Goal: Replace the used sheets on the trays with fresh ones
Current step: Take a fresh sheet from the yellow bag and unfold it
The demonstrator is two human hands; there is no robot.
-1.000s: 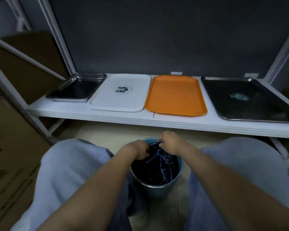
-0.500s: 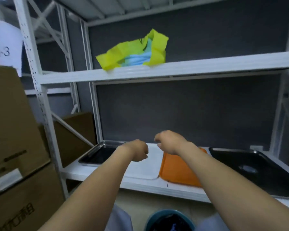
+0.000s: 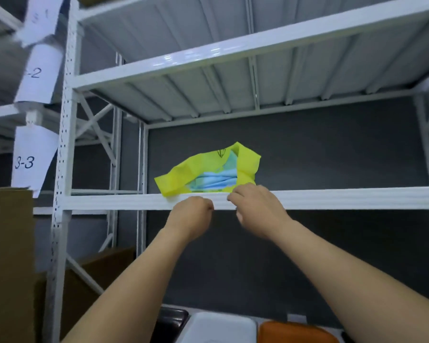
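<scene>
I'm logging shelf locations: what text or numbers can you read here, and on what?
"3-3": paper label on the left rack post.
"-2": label above it, first character blurred.
Top label: too blurred to read.
Black mark on the yellow bag: too small to read.

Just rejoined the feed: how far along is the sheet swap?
Done, seemingly: the visible parts of the white tray and orange tray lie bare. In hand: the left hand and right hand reach toward the yellow bag of blue sheets on the shelf. To do: laying fresh sheets on trays.
</scene>
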